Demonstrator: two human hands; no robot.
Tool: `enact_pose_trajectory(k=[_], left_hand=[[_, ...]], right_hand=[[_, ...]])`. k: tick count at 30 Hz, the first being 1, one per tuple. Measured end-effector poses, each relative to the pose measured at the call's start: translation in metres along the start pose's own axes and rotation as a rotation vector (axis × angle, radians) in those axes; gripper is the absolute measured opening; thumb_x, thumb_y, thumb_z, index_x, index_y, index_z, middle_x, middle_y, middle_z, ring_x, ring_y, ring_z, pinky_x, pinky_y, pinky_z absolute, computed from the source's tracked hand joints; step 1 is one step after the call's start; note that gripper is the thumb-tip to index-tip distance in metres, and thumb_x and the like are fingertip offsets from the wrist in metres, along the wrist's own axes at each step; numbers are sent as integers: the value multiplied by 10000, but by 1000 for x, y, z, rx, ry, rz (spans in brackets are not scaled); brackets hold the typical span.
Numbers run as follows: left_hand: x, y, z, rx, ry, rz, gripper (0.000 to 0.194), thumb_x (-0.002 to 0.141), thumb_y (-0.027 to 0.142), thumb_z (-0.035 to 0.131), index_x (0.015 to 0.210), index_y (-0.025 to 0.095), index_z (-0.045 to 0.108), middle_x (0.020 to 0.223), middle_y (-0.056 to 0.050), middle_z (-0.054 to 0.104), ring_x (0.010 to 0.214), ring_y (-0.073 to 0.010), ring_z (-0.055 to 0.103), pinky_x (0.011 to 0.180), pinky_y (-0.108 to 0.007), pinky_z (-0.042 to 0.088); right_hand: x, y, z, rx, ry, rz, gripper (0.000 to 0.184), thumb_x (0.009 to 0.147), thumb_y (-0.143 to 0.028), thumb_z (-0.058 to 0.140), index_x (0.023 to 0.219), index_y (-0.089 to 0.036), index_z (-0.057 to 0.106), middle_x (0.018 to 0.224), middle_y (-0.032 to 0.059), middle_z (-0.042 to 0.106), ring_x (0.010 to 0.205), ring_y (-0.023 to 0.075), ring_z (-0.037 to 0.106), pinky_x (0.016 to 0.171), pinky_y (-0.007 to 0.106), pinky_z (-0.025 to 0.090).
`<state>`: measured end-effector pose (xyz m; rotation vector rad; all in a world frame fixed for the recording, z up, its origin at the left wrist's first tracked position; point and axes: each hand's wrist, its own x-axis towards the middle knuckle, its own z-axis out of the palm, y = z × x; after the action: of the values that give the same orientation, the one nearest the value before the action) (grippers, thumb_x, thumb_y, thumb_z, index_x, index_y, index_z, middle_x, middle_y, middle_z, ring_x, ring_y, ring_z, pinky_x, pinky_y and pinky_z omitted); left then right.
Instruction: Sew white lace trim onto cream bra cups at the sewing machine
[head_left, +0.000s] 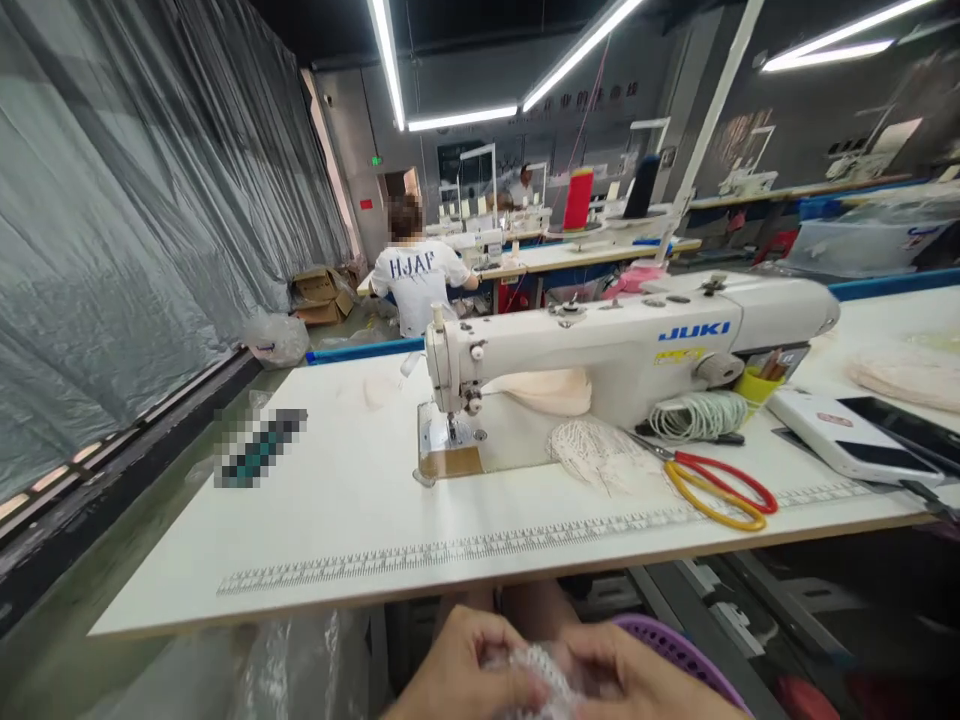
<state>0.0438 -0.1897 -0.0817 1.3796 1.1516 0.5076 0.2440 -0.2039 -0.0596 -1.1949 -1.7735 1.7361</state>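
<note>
At the bottom of the view, below the table's front edge, my left hand (469,668) and my right hand (637,668) are close together. Both have their fingers closed on a piece of white lace trim (541,668), which is blurred and partly covered by the fingers. Behind the hands stands a white JUKI sewing machine (600,340), its needle and presser foot over a metal plate. Scissors with red and yellow handles (720,490) lie on the table to the right, their blades beside a heap of cream lace (596,448).
A printed ruler strip (450,550) runs along the table's (337,510) front edge. On the right are a coil of pale cord (694,415), a yellow cup (757,388) and a white device (847,435). A purple basket (675,645) stands below. A co-worker (416,270) sits ahead.
</note>
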Motion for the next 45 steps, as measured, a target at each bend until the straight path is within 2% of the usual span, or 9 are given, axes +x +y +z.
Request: enact_pose_trajectory(k=[4,11,17,27,32,35,39,42,45], left_hand=[[0,14,-1,-110,-39,0,261,615,323,729,729,91,690,570,4,571,513,-78,440,499,-186,328],[2,-1,1,-216,-168,-64,327,613,288,763,867,101,674,755,-62,686,662,-141,599,650,-223,455],[4,-1,7,-61,-90,-6,254,685,315,710,824,103,699,740,-76,699,679,-164,621,600,-207,436],[2,-1,5,-46,-123,-18,279,707,327,697,892,118,691,775,-68,707,700,-166,628,613,-207,434],[4,-2,8,-22,-108,-12,320,706,346,695,936,123,681,691,-38,684,636,-141,597,596,-206,422],[5,-5,8,-72,-92,-72,272,728,363,661,824,111,693,669,-43,666,612,-131,576,560,-203,408],[2,-10,3,-244,-83,-211,321,646,406,732,745,108,664,628,-22,624,570,-99,530,534,-192,387],[-2,-12,-3,-423,-121,-337,361,578,405,789,710,108,632,634,-11,612,578,-85,530,571,-194,414],[-4,-12,-6,-599,-134,-385,339,554,337,817,658,110,589,601,4,593,556,-68,522,557,-178,406]], right_hand=[[13,6,-3,14,43,-32,411,725,-532,622,643,-162,465,624,-39,378,610,106,341,543,225,261],[7,31,-9,123,-3,27,343,790,-480,609,704,-165,504,622,-41,424,576,95,371,520,219,274],[6,31,-10,4,7,3,330,791,-486,607,748,-163,559,652,-31,468,610,106,410,537,217,303],[14,37,-7,-75,33,-51,331,827,-485,559,733,-169,587,633,-29,507,594,109,444,525,212,321],[15,38,-7,-78,18,-36,385,837,-515,526,695,-164,590,591,-32,456,556,103,402,494,220,284],[12,37,-9,27,-58,15,369,836,-511,529,727,-163,591,605,-30,448,560,102,378,499,225,274],[6,38,-13,130,-210,100,328,769,-485,620,769,-157,609,628,-26,475,582,107,398,513,225,283],[4,40,-14,113,-215,99,324,770,-469,617,749,-146,642,665,-2,530,631,128,457,548,236,324],[3,42,-17,100,-235,82,292,787,-430,617,772,-144,671,720,14,581,675,142,507,593,245,356]])
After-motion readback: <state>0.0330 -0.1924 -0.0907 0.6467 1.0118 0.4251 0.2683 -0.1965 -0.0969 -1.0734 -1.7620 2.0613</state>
